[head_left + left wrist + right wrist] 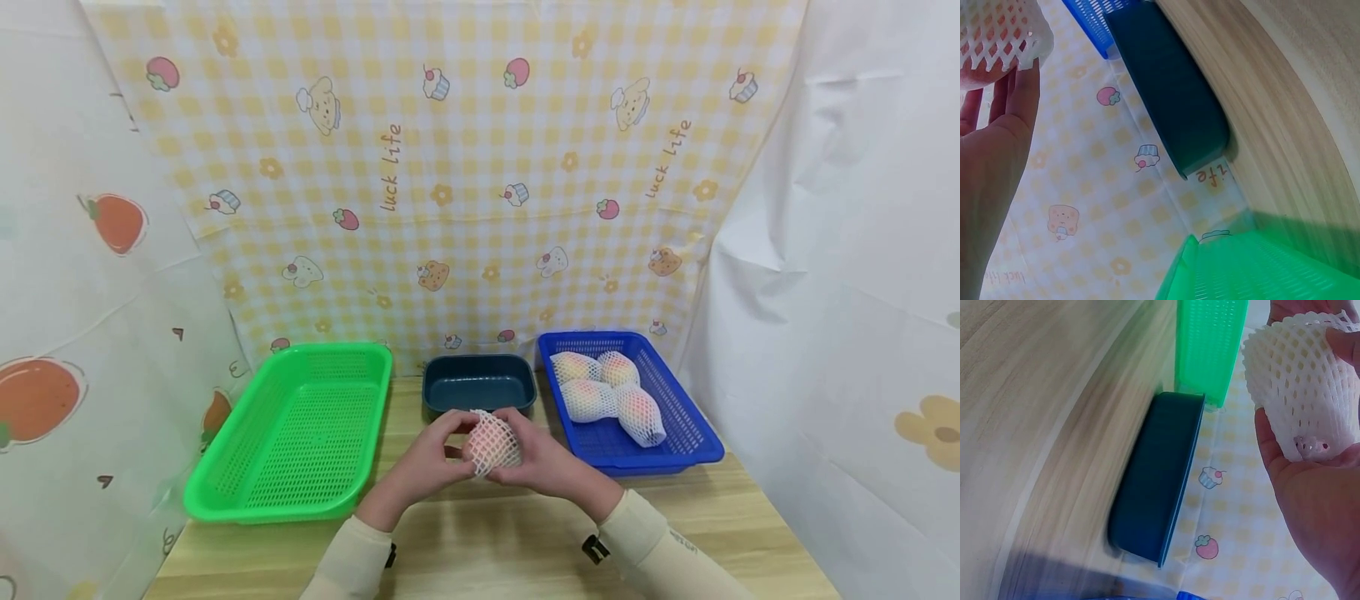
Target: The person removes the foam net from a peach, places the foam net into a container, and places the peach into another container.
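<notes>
A pinkish round fruit, peach-like, in a white foam net sleeve (492, 446) is held up between both hands above the table's middle. My left hand (429, 465) grips its left side, thumb below and fingers above; in the left wrist view the fingertips (1027, 84) touch the net's edge and some of the pink fruit shows. The right hand (546, 463) holds the sleeve from the right; in the right wrist view its gathered end lies by the palm (1322, 487). Much of the fruit is hidden by the net.
Left stands a green perforated basket (358, 450) with nothing seen inside. A dark teal tray (480, 392) sits behind the hands. At right, a blue basket (637, 461) holds several net-wrapped fruits (588, 400). A checked cloth (480, 167) hangs behind the wooden table (465, 550).
</notes>
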Action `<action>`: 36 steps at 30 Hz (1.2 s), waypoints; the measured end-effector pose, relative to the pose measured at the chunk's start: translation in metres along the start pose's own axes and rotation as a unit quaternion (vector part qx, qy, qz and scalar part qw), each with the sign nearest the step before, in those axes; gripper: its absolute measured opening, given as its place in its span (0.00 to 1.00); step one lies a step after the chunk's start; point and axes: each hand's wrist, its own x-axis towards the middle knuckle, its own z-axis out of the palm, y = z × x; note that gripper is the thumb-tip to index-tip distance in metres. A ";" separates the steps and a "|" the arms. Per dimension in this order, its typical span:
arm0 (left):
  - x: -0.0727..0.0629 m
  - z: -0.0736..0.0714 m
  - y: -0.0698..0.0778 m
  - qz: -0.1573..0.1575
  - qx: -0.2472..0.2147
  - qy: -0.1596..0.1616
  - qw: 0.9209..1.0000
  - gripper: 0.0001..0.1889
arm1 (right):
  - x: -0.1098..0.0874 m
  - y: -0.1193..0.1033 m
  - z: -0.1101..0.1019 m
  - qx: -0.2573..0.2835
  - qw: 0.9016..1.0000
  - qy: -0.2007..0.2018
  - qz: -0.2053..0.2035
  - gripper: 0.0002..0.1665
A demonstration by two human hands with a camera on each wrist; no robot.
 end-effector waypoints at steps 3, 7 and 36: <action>0.000 0.000 0.000 -0.006 -0.004 -0.001 1.000 0.33 | 0.001 -0.001 0.000 -0.007 1.000 0.002 -0.002 0.46; -0.001 0.000 0.001 -0.017 -0.014 0.001 1.000 0.34 | 0.002 -0.003 0.000 -0.008 1.000 0.009 -0.004 0.45; -0.003 0.004 -0.001 -0.017 0.035 0.024 0.999 0.32 | 0.002 -0.002 0.004 -0.023 0.999 0.024 -0.009 0.42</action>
